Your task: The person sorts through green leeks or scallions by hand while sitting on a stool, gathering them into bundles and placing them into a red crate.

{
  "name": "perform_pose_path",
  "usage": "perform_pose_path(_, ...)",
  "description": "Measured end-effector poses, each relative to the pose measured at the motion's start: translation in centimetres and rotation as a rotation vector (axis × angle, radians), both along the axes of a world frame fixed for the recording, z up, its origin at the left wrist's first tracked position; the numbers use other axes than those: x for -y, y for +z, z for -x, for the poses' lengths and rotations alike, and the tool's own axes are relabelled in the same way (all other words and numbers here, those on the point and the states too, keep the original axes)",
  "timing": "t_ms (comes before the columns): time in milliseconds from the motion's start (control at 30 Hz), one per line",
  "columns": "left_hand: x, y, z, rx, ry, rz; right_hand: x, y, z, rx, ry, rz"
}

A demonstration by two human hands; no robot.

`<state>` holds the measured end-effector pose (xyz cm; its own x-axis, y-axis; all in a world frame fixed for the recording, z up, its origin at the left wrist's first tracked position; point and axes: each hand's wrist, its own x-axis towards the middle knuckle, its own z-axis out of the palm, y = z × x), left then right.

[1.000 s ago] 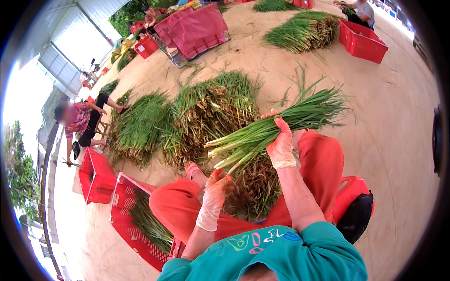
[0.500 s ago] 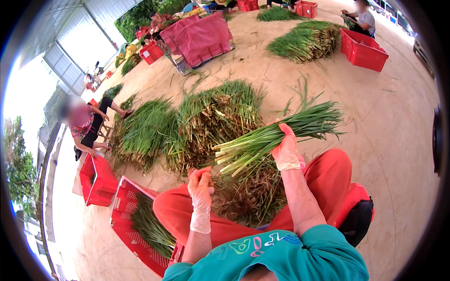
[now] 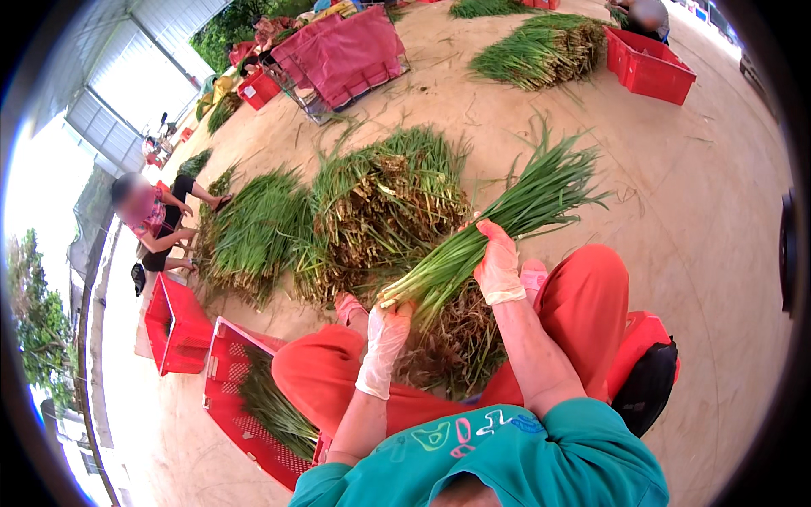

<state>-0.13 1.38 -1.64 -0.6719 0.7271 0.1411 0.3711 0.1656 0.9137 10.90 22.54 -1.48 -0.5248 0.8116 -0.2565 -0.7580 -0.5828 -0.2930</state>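
A bunch of garlic chives (image 3: 486, 230), long green leaves with pale stem ends, slants up to the right in front of me. My right hand (image 3: 498, 264), in a thin pale glove, is wrapped round its middle. At the lower-left stem ends, my gloved left hand (image 3: 389, 331) is closed on the bunch, its fingers partly hidden by the stems. Beneath lies a heap of brown, dry trimmings (image 3: 456, 351) between my legs. Just beyond, a large pile of chives (image 3: 393, 198) has its brown stem ends toward me.
At my left stands a red crate (image 3: 221, 380) with chives inside, and a second red crate (image 3: 187, 338) beyond it. A person (image 3: 156, 220) sits by another chive pile (image 3: 262, 228). Farther off are a pink-covered cart (image 3: 342, 59), chives (image 3: 541, 51) and a red crate (image 3: 646, 68).
My left hand has risen from beside my knee to the stem ends and closed on them. The bunch has tilted more steeply, and my right hand has shifted slightly left.
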Motion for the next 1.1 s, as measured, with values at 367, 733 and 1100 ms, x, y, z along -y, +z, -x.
perform_pose_path(367, 6.2, -1.0, 2.7, -0.018, 0.088, 0.283, -1.4, 1.2, -0.4, 0.055, -0.117, -0.077)
perform_pose_path(733, -1.1, 3.5, -1.6, -0.937, 0.049, 0.052, 0.4, 2.2, 0.2, 0.157, -0.143, -0.008)
perform_pose_path(1100, -0.8, 3.0, -0.8, -0.377, -0.193, 0.174, 0.6, 0.7, 1.4, 0.303, -0.242, -0.136)
